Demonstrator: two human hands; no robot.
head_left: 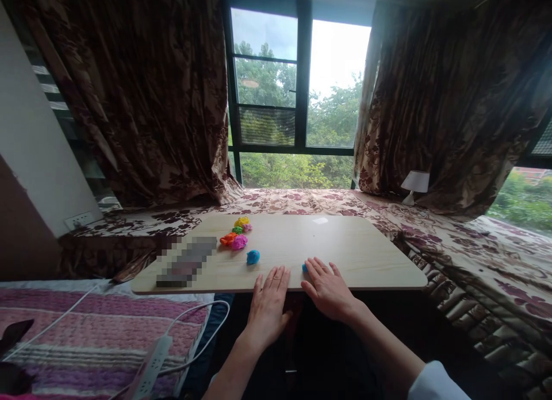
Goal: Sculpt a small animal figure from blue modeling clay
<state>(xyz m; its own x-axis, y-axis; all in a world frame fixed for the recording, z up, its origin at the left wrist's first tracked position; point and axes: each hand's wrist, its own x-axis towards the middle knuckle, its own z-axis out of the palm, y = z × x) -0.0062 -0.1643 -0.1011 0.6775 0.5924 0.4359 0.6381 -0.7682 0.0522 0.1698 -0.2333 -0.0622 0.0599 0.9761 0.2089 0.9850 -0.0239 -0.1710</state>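
Note:
My left hand (271, 296) rests palm down at the table's front edge, its fingers stretched forward and nothing seen in them. My right hand (326, 288) lies flat on the table to its right. Under the right fingertips a small blue piece (304, 268), perhaps modelling clay, peeks out on the left side; most of it is hidden. Just beyond the left hand sits a larger blue lump (253, 257) of the same colour, apart from both hands. Farther back left are a magenta lump (240, 242), an orange lump (227, 239), a green lump (237, 230) and a yellow lump (242, 222).
The pale wooden table (357, 253) stands before a fabric-covered window ledge. A pixelated dark flat object (187, 263) lies on its left side. At lower left, a white power strip (150, 365) with a looping cable rests on a striped quilt (77, 331). A small lamp (414, 184) stands back right.

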